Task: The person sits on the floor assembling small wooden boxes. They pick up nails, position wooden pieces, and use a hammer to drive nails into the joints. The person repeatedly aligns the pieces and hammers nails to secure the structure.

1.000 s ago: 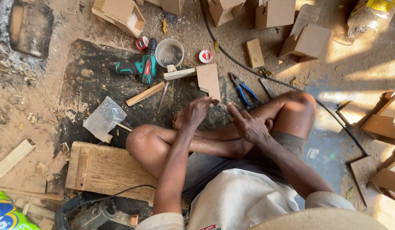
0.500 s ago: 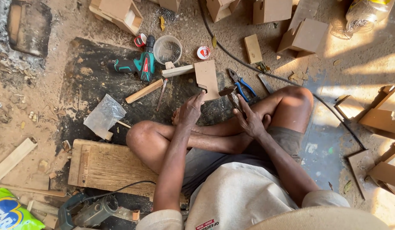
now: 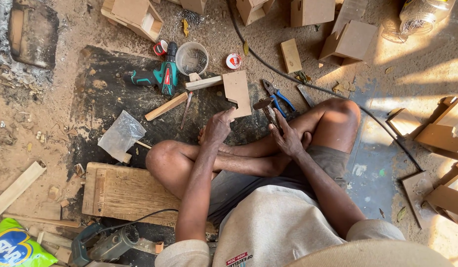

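now left hand (image 3: 218,127) on notched board (image 3: 237,92), right hand (image 3: 287,138) w/ hammer (image 3: 266,110)

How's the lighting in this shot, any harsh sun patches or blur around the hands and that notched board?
Head view: hard sunlight burns bright patches across the right-side floor, nearly washing out the clear jar; the middle lies in even shade, so the left hand at the notched board and the right hand gripping the hammer read sharp, without motion blur; edges bend slightly from the wide lens.

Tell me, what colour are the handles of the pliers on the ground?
Blue handles on the metal pliers, seen in the head view.
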The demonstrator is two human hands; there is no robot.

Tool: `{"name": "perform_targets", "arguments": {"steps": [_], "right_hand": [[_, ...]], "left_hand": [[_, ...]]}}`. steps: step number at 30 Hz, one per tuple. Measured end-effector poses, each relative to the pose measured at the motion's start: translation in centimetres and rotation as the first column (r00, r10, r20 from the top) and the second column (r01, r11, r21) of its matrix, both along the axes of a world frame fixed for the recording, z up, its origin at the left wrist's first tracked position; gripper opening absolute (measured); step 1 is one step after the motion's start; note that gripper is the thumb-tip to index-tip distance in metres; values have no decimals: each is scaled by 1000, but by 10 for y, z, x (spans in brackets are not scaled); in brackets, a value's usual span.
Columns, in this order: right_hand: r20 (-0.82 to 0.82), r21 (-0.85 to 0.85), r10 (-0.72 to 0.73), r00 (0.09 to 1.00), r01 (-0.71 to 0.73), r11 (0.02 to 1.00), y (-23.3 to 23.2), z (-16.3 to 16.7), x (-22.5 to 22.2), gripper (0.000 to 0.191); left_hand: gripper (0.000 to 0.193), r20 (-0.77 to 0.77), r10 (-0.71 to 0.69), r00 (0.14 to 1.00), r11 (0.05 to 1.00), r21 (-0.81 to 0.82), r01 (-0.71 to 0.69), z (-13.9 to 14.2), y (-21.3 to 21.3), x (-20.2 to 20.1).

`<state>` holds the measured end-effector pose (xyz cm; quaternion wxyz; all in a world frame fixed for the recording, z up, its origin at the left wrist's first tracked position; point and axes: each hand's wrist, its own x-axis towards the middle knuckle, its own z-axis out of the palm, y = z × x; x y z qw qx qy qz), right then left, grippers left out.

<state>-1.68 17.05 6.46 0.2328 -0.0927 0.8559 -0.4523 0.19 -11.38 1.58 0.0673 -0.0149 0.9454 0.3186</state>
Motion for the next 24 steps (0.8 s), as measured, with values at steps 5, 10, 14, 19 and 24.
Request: {"name": "perform_targets", "arguments": {"steps": [5, 10, 14, 19, 24], "right_hand": [[35, 21, -11, 999, 10, 1000, -3, -1, -4, 69], [6, -5, -4, 1000, 4, 1000, -8, -5, -8, 70], [62, 25, -9, 998, 8, 1000, -11, -7, -11, 71], [60, 29, -22, 998, 20, 999, -20, 2, -15, 72], [166, 86, -55, 985, 41, 995, -25, 8, -27, 76]], "left_hand": [[40, 15, 29, 999, 999, 21, -29, 1, -1, -5], [41, 45, 29, 999, 999, 43, -31, -3, -6, -9], [41, 146, 51, 988, 996, 65, -61, -2, -10, -12], [39, 1, 38, 999, 993, 111, -38, 23, -14, -17], [45, 281, 202, 938, 940, 214, -266, 59, -41, -42]]}}
